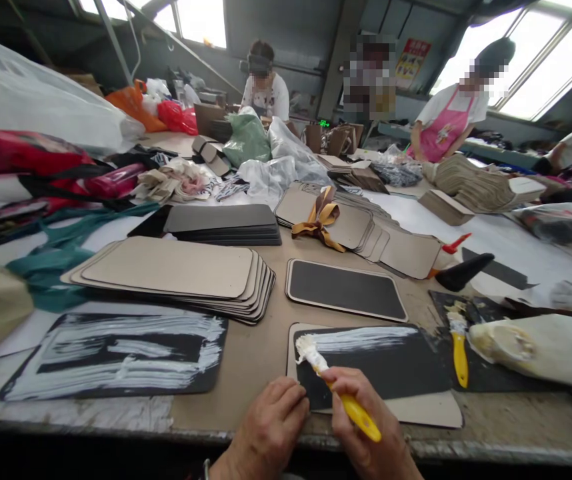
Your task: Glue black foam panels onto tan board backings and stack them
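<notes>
My right hand (366,420) is closed around a brush (353,407) with a yellow handle. Its bristles, thick with white paste, rest on the left end of a black panel (376,367). A streak of white paste runs along that panel's far edge. Beneath the panel lies a beige board (431,408), sticking out at the left and the near right. My left hand (273,423) has its fingers curled together at the panel's near left corner, pinching or pressing it; the fingertips are partly hidden. To the left, another black panel (176,347) carries white paste strokes around its border.
Beige boards (166,263) and dark boards (223,220) stand in stacks behind. A framed black panel (346,288) lies mid-table. At right are a second yellow-handled brush (460,357), a paste-stained pale container (521,347) and a black-nozzled bottle (466,272). Other people work across the table.
</notes>
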`<state>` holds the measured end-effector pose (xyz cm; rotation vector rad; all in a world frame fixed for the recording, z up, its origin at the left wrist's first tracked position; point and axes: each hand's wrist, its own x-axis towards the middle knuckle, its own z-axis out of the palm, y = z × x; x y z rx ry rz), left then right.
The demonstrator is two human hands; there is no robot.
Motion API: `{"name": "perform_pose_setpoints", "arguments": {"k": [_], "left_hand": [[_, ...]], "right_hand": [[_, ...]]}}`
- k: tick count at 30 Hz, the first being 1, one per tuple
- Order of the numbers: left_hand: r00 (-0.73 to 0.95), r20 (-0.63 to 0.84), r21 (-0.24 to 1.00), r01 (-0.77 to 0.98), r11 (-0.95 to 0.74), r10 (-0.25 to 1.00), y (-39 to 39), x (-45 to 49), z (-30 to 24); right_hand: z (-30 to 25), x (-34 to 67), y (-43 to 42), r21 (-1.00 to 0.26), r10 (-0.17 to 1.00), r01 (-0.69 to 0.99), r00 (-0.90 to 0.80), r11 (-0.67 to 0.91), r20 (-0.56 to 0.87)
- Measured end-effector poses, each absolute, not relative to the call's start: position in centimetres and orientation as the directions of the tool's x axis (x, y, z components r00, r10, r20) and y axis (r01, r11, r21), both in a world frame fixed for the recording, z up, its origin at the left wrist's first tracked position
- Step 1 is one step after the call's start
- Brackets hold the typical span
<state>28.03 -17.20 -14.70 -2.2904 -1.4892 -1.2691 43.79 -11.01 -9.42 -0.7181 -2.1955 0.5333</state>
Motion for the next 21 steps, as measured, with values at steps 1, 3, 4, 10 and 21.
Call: {"name": "perform_pose_setpoints", "arguments": {"k": [1,3,4,10,21], "left_hand": [[0.158,0.705,0.319,0.800,-0.508,0.692,-17.2,28.0,-14.8],[0.167,0.696,0.326,0.794,-0.514,0.698,-17.2,28.0,-15.0],[0.172,0.695,0.323,0.793,-0.517,0.698,-17.3,28.0,-15.1],[0.184,0.746,0.226,0.835,-0.502,0.640,-17.5,27.9,-15.0],[0.159,0.744,0.243,0.840,-0.485,0.648,-17.7,28.1,-15.0]], "right_hand": [[-9.2,44.1,-11.4,-0.551,0.623,0.324,-0.573,0.769,0.532],[-8.8,44.9,-12.2,-0.527,0.607,0.327,-0.583,0.784,0.540],[-8.5,45.3,-12.5,-0.529,0.615,0.338,-0.578,0.778,0.536],[-8.4,44.2,-11.2,-0.643,0.751,0.398,-0.440,0.654,0.492],[-7.9,44.7,-11.2,-0.762,0.841,0.387,-0.390,0.519,0.375]]}}
